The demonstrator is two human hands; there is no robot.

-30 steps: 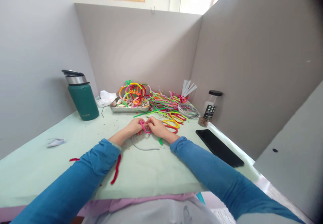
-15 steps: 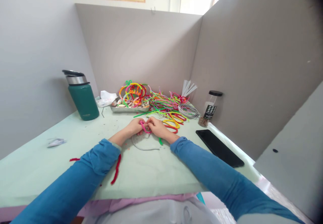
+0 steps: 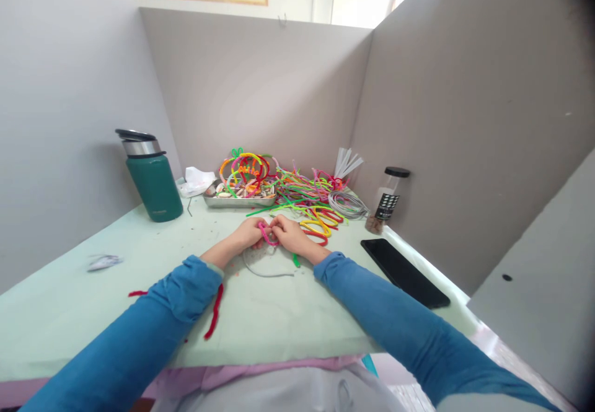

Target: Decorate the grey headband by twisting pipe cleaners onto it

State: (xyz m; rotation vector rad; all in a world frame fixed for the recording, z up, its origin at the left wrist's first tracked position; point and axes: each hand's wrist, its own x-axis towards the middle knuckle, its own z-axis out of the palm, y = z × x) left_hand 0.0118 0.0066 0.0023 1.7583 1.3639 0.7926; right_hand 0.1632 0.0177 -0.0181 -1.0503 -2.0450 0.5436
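A bent pink pipe cleaner point(image 3: 266, 235) is pinched between my two hands above the middle of the table. My left hand point(image 3: 251, 233) is closed on its left side, and my right hand point(image 3: 287, 232) grips it from the right with thumb and forefinger; the fingertips nearly meet. Just below them a curved grey wire point(image 3: 267, 274) lies on the cloth. A short green pipe cleaner piece point(image 3: 296, 261) rests under my right wrist. By my left forearm lies a red pipe cleaner point(image 3: 214, 313), partly covered by the sleeve.
Behind my hands stand a metal tray point(image 3: 239, 202) of small pieces and a heap of coloured pipe cleaners point(image 3: 307, 186). A wire coil point(image 3: 348, 204), a jar point(image 3: 385, 204) and a phone point(image 3: 404, 272) are on the right. A green bottle point(image 3: 155, 186) stands left. Grey partitions point(image 3: 260, 90) enclose the table.
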